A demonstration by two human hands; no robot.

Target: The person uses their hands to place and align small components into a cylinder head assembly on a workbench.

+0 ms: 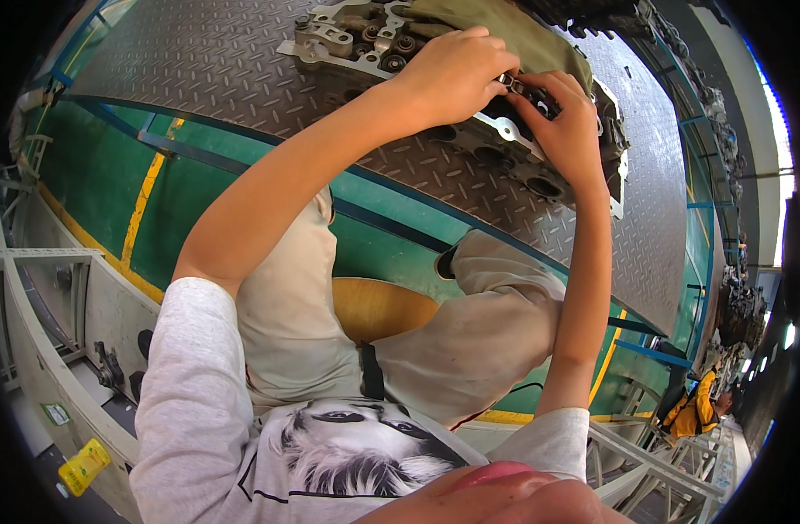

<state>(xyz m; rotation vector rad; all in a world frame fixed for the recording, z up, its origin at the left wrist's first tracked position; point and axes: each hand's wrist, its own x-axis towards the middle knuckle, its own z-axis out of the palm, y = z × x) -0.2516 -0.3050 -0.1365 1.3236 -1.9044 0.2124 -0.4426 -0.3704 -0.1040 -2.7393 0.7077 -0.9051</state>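
A grey metal engine cylinder head (503,129) lies on the table in front of me, with valve springs and bolt holes showing at its left end. My left hand (459,74) reaches over its middle, fingers closed in a pinch. From the right, my right hand (562,115) meets it, thumb and index finger pinched together. Between the fingertips of both hands is a small shiny metal part (508,80), partly hidden, whose exact kind I cannot make out. An olive-green cloth (540,42) covers the far side of the cylinder head, just behind my hands.
The table has a dark diamond-plate metal top (217,65) on a blue frame. More engine parts (739,306) stand along the right. A person in a yellow jacket (693,406) is at the far right. A yellow bottle (84,467) sits at lower left.
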